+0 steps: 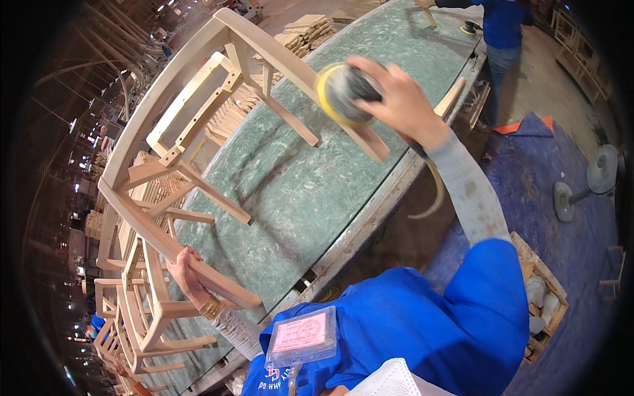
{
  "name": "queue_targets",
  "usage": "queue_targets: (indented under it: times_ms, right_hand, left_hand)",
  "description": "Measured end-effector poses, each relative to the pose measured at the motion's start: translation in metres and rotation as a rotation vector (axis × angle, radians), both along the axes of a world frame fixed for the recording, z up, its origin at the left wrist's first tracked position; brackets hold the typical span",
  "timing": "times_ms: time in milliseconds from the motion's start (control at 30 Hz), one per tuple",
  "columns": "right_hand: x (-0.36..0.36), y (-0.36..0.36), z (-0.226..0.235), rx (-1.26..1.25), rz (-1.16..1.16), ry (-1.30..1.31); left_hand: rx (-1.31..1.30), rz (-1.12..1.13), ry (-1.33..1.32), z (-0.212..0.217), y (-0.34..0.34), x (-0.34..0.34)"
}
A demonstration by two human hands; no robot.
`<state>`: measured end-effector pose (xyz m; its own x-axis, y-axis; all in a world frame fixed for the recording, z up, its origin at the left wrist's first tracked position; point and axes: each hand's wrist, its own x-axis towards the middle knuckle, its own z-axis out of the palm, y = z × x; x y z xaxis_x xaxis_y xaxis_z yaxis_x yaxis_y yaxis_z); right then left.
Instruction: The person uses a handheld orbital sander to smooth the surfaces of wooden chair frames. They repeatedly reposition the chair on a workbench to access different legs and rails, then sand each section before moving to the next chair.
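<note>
Head view: my left hand (188, 270) clenches a rail of the stiff, light-looking bare-wood chair frame (198, 105) tipped on the table (297, 191), right hand (396, 99) gripping the sander (343, 92).

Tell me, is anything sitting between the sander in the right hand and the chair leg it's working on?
Nothing visible. The right hand presses the round sander directly against the leg of the unfinished wooden chair, while the left hand grips another leg.

A long green-topped table (310, 191) runs far, wooden chairs (142, 317) stacked at its left, a blue mat (561, 251) covering the floor right.
</note>
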<state>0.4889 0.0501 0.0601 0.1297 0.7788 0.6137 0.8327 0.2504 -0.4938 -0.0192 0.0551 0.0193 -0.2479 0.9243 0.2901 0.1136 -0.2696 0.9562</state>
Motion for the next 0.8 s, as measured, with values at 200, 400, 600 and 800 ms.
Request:
queue_targets:
  times_ms: [200, 400, 600, 800]
  right_hand:
    - [0.022, -0.108, -0.064, -0.214, -0.082, 0.173]
    - [0.031, -0.129, -0.087, -0.120, -0.046, 0.509]
    - [0.002, -0.100, -0.064, 0.084, -0.011, 0.430]
    - [-0.065, -0.092, -0.053, 0.065, 0.090, 0.405]
  left_hand:
    - [-0.006, 0.047, -0.011, 0.001, -0.012, -0.005]
    - [-0.086, -0.129, -0.373, 0.000, 0.001, 0.016]
    - [-0.025, -0.331, -0.573, 0.000, 0.016, 0.033]
    - [-0.034, -0.369, -0.735, -0.009, 0.016, 0.038]
